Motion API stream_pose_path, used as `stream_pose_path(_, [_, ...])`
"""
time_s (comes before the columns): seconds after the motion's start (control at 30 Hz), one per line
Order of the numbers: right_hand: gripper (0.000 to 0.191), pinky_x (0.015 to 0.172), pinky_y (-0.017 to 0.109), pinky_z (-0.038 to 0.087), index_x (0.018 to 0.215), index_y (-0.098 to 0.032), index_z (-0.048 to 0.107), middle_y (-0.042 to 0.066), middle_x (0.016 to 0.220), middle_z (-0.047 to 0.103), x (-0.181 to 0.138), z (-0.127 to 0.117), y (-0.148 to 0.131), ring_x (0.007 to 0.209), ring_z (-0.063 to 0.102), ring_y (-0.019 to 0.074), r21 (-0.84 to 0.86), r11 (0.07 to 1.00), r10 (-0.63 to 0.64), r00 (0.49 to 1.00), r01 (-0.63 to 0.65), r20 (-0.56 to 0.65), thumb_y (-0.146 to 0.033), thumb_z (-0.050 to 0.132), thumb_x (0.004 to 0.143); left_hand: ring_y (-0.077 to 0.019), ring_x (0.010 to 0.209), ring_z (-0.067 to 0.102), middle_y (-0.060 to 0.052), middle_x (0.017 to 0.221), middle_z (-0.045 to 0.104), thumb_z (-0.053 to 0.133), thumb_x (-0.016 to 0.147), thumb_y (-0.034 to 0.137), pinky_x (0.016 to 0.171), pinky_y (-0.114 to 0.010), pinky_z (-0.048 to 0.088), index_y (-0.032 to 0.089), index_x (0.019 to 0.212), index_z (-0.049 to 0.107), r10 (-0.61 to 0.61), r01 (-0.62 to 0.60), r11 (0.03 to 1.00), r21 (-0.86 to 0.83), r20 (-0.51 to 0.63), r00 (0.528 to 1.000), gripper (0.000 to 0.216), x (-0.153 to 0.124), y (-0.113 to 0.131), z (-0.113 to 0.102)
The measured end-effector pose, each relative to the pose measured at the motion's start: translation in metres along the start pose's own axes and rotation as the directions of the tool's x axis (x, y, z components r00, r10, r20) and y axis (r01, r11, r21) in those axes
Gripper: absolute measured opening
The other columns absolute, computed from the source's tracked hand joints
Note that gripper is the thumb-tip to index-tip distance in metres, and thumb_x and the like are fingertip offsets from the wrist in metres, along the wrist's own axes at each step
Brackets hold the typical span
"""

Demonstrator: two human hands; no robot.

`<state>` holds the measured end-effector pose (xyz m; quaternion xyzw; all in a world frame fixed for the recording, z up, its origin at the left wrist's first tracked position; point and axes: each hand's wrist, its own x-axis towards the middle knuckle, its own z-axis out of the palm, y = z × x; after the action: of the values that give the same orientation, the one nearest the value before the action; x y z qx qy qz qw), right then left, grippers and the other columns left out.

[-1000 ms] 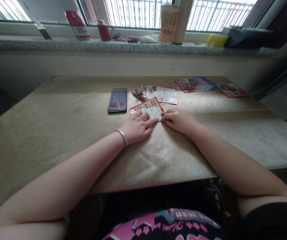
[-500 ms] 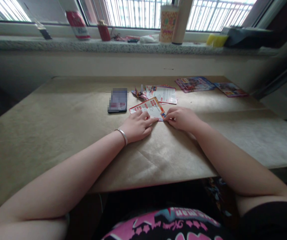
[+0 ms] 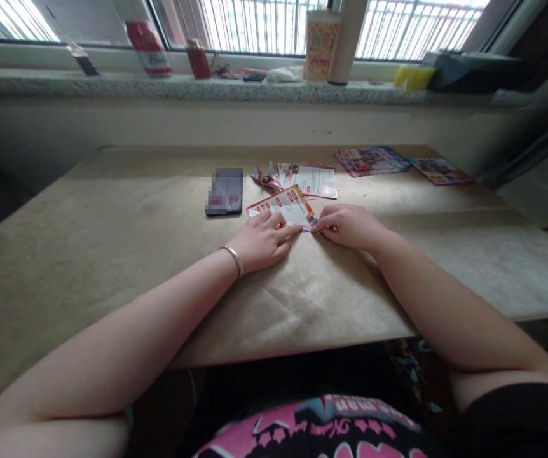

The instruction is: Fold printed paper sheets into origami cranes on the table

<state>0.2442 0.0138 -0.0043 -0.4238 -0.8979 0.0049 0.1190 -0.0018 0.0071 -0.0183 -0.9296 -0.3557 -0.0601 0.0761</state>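
Observation:
A white printed paper sheet (image 3: 286, 205) with red labels and a colourful edge lies slanted on the table, its near edge along my fingers. My left hand (image 3: 263, 240), a silver bangle at its wrist, rests on the sheet's lower left part with fingers stretched out; the index fingertip presses near the bottom edge. At the lower right corner, my right hand (image 3: 348, 227) pinches the sheet between thumb and fingers. Just behind lies another printed sheet (image 3: 315, 180), next to a small folded colourful paper piece (image 3: 267, 178).
A dark phone (image 3: 226, 192) lies left of the sheets. Glossy colourful cards (image 3: 373, 160) are piled at the back right, with more cards (image 3: 440, 170) beside them. On the windowsill (image 3: 236, 89) stand a red-and-white can (image 3: 149, 49), a patterned cup (image 3: 320, 48) and other items.
Almost nothing differs. Both hands stay in place on the sheet, with at most a tiny shift of the right fingertips at the corner.

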Motion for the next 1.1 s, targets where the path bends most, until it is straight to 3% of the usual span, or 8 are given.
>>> stream_pose_path(0.4, [0.025, 0.064, 0.025, 0.042, 0.09, -0.03, 0.077, -0.001, 0.096, 0.071, -0.001, -0.003, 0.009, 0.079, 0.062, 0.0137, -0.004, 0.996, 0.09, 0.994, -0.09, 0.066, -0.018, 0.058, 0.08, -0.0253, 0.106, 0.045, -0.008, 0.119, 0.054, 0.035, 0.095, 0.039, 0.097, -0.039, 0.034, 0.031, 0.14, 0.045, -0.002, 0.002, 1.0, -0.017, 0.009, 1.0, 0.047, 0.0, -0.001, 0.001])
stream_pose_path(1.1, [0.024, 0.062, 0.025, 0.04, 0.084, -0.031, 0.078, -0.003, 0.091, 0.073, -0.008, -0.018, 0.017, 0.072, 0.062, 0.0122, -0.037, 0.995, 0.092, 0.986, -0.087, 0.138, -0.017, 0.059, 0.076, -0.0248, 0.107, 0.045, -0.007, 0.119, 0.054, 0.034, 0.096, 0.039, 0.097, -0.038, 0.033, 0.03, 0.141, 0.044, 0.01, -0.01, 1.0, -0.012, 0.001, 1.0, 0.047, -0.001, -0.002, 0.002])
